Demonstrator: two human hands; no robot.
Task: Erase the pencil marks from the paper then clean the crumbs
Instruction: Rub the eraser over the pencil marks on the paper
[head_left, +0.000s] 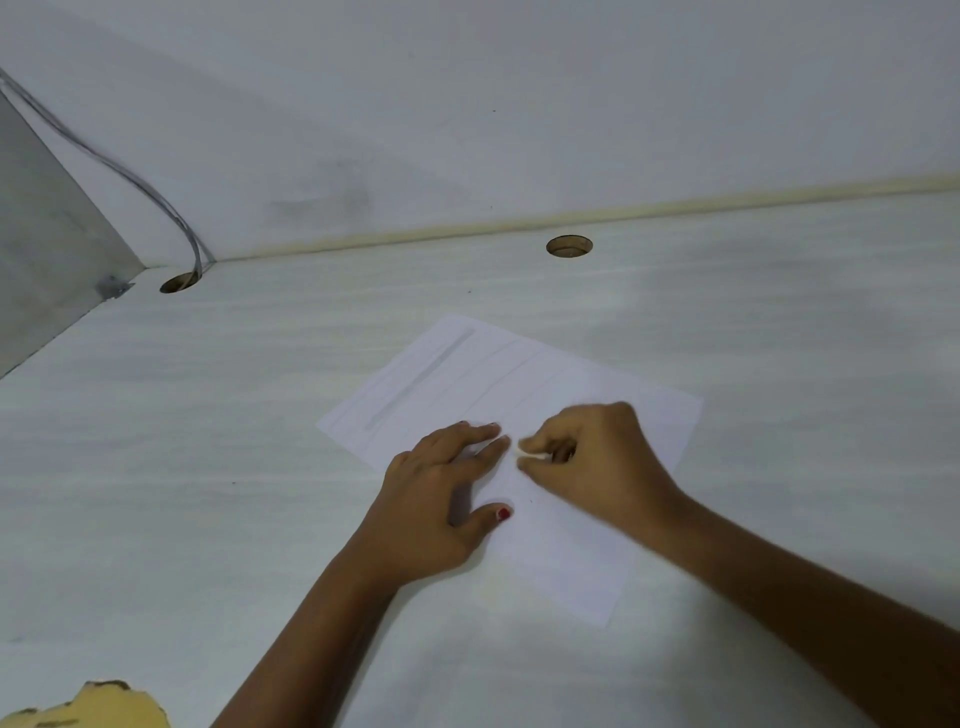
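Your paper (566, 545) lies flat on the desk (208, 467), turned so that one corner points to 11 o'clock. Your left hand (441, 499) rests on its 9 o'clock edge, released, with the fingers straight and spread and the palm partly on the desk. It holds nothing and only presses the sheet down.

Your right hand (592, 457) is over the middle of the paper, just beside the left fingertips at their 3 o'clock. Its fingers are curled and they pinch a small pale eraser (530, 454) between thumb and fingers. The eraser tip points to 9 o'clock. This hand is a little blurred, so I cannot tell if the eraser touches the sheet.

The pencil marks (421, 379) are at 11 o'clock from your hands: one dark grey stripe along the far left part of the paper, with fainter lines beside it at 3 o'clock.

Further on the desk, one round hole (569, 246) is at 12 o'clock from the paper, near the wall. A second hole (179, 283) is at 10 o'clock, in the corner, and a grey cable (130, 176) goes down into it. A yellow thing (104, 706) shows at 7 o'clock, at the frame edge.
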